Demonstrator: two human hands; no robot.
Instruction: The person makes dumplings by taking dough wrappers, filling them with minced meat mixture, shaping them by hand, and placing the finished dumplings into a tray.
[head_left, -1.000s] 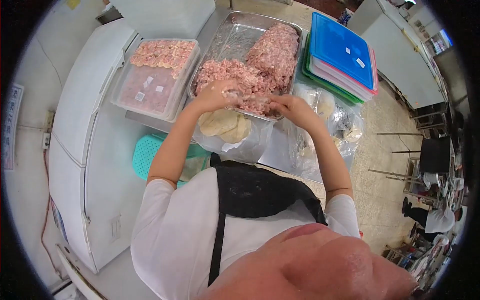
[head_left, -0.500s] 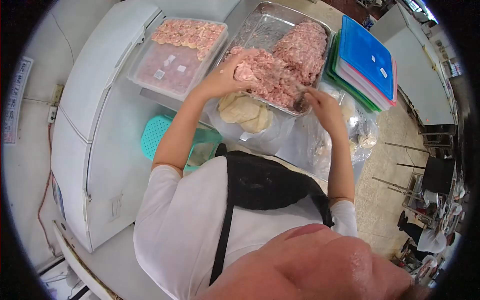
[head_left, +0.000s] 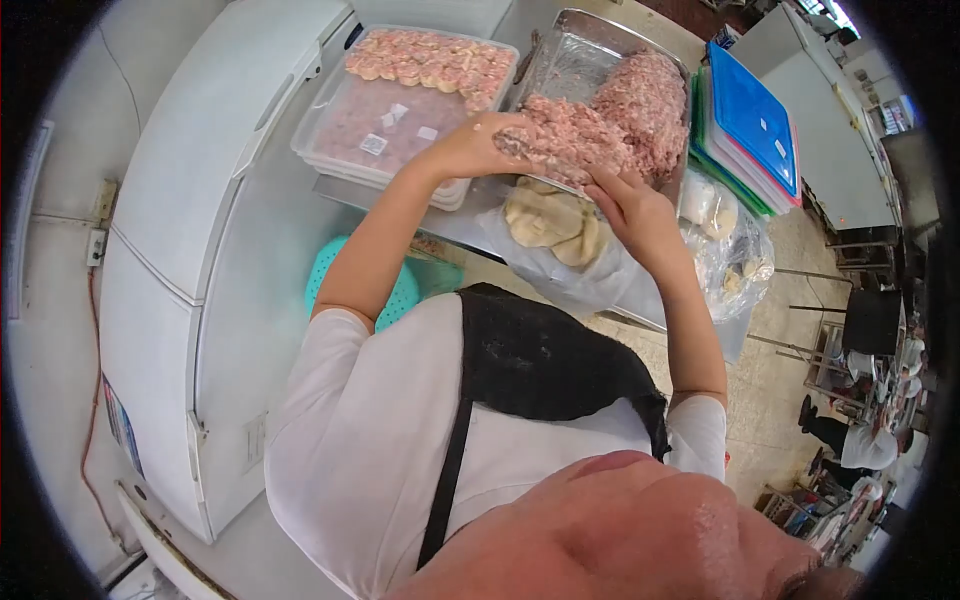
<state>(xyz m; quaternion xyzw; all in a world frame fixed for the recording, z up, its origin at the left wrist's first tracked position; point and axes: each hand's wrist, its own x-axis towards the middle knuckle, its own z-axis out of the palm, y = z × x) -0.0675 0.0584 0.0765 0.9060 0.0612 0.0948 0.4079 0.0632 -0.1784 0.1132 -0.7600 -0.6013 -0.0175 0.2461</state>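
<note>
Pink minced meat [head_left: 640, 110] is heaped in a rectangular metal tray [head_left: 580, 65]. My left hand [head_left: 480, 145] is at the tray's near left side, its fingers curled round a clump at the edge of the meat; the fingertips are partly hidden. At the near edge of the tray, my right hand [head_left: 635, 210] touches or hovers just over the meat, fingers stretched out and no tool visible in them. Just below the tray, pale round dough wrappers [head_left: 550, 225] lie on a clear plastic bag [head_left: 590, 285].
Left of the tray stands a lidless plastic container [head_left: 345, 135] with rows of filled pieces. Stacked coloured lids [head_left: 752, 115] and bagged dough [head_left: 715, 215] are at the right. A turquoise basket [head_left: 335, 265] sits below, beside a white refrigerator [head_left: 240, 230]. Another person [head_left: 865, 445] is far right.
My right hand has moved left and closer to my left hand, and the spoon-like metal thing near it no longer shows. The left hand has lowered its clump against the meat. The view has shifted.
</note>
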